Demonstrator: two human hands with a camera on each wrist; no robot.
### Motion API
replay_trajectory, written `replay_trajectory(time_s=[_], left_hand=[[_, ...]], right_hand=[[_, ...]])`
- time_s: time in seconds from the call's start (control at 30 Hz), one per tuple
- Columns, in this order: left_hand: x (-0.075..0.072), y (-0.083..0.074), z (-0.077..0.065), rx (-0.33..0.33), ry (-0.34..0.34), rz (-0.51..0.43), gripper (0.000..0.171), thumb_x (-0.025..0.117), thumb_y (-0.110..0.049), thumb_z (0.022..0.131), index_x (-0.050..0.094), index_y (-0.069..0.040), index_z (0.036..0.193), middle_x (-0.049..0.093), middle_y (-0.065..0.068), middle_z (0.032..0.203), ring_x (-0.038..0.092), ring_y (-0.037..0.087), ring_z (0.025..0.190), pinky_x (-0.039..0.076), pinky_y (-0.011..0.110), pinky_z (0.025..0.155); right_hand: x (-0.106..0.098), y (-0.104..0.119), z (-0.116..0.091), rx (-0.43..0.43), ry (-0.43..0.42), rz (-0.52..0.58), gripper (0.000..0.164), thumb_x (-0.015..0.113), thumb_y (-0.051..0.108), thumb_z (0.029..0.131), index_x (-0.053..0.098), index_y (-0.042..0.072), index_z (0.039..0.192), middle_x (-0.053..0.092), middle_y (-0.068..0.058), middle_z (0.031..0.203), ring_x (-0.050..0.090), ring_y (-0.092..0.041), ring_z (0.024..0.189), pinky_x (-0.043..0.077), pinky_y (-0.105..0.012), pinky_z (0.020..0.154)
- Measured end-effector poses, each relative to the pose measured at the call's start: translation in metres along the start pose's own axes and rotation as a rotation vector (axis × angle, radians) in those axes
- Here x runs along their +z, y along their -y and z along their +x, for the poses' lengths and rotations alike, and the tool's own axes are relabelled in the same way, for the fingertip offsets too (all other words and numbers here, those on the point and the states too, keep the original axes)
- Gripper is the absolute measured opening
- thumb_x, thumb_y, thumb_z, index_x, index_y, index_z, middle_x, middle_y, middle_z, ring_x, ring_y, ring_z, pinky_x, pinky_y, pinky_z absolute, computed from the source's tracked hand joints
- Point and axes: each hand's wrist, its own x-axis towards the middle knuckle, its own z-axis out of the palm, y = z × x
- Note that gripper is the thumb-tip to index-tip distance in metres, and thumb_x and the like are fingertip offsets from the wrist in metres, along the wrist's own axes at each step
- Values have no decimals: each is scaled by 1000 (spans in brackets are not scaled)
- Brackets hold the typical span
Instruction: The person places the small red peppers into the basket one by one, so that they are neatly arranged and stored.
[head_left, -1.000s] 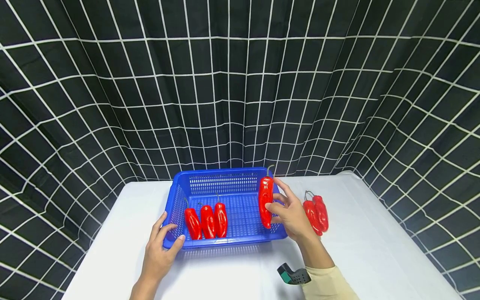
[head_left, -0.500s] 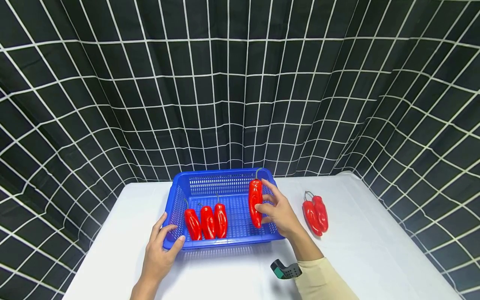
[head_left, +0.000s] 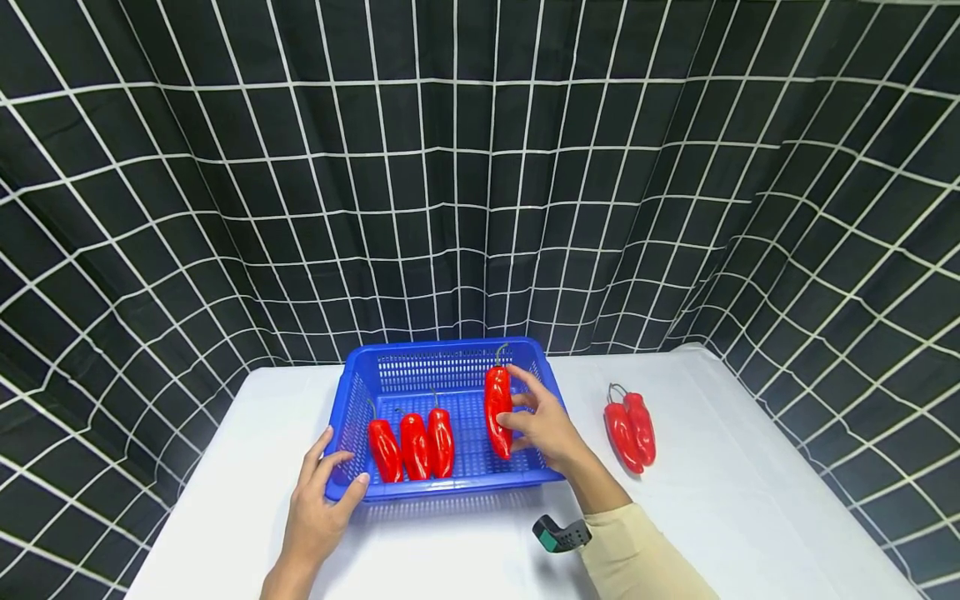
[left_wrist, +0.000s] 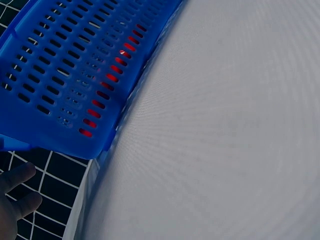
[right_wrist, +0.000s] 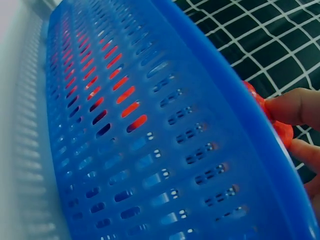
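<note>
While the right hand (head_left: 543, 427) pinches 1 red pepper (head_left: 497, 404) over the blue basket (head_left: 480, 484), right of 3 peppers (head_left: 414, 446), the left hand (head_left: 318, 510), fingers apart, sits at its near-left corner; lower gently.

Red peppers (head_left: 497, 404), blue basket (head_left: 480, 482), white tablecloth (head_left: 735, 500), white-gridded black curtain (head_left: 472, 183)

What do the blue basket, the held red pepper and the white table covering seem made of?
Blue basket: likely moulded plastic, smooth, slight sheen, regular slots through its walls.
Red pepper in the right hand: glossy with bright highlights; natural skin or plastic, can't tell.
White table covering: probably fabric, matt, creased at a back corner.
</note>
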Motion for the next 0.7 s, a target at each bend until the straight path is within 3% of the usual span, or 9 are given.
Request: replay_trajectory(time_s=[0.53,0.7], left_hand=[[1,1,0,25,-9,-16,30,76,-18,81,67,-8,108,39,6,149,40,39,131,38,61,96],[1,2,0,12,-14,-10,30,76,-18,80,67,-9,107,39,4,149,40,38,131,39,52,101]], right_hand=[[13,-5,14,46,71,-87,74,67,-9,81,39,18,143,49,-25,105,64,-35,80,56,-53,56],[19,-6,18,65,95,-111,72,68,-9,79,41,18,141,50,-24,103,64,-34,80,56,-50,54]])
